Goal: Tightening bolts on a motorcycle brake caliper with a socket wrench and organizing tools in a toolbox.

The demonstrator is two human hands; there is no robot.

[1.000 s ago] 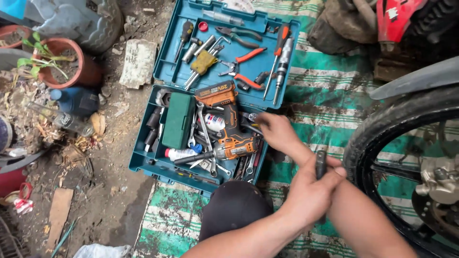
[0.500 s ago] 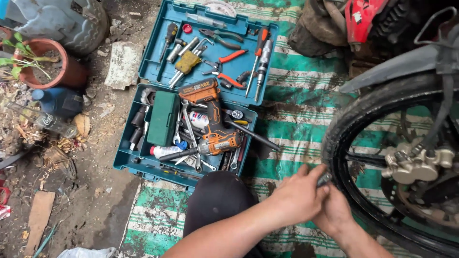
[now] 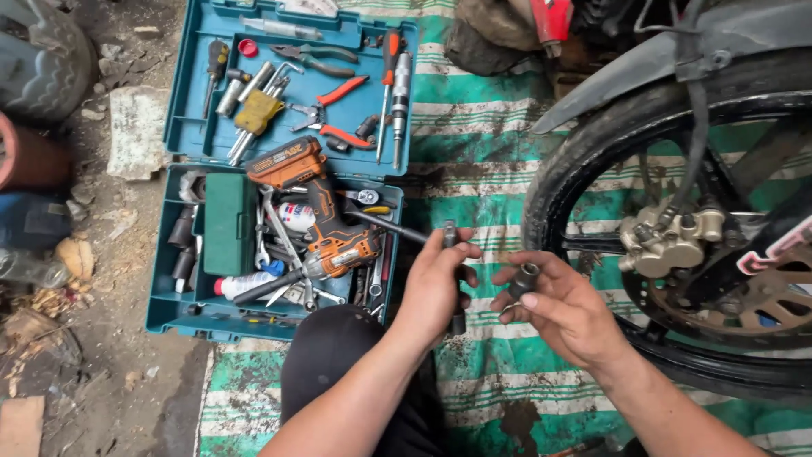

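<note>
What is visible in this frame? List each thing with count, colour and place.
tool case: 1, teal, open on the ground at left
cordless drill: 1, orange and black, in the case's lower half
pliers: 1, red-handled, in the lid
green box: 1, lower half of the case, left side
striped mat: 1, green and white, under the work
motorcycle wheel: 1, black, right
brake caliper: 1, gold, inside the wheel
left hand: grip on a dark tool handle
right hand: holds a small dark socket
</note>
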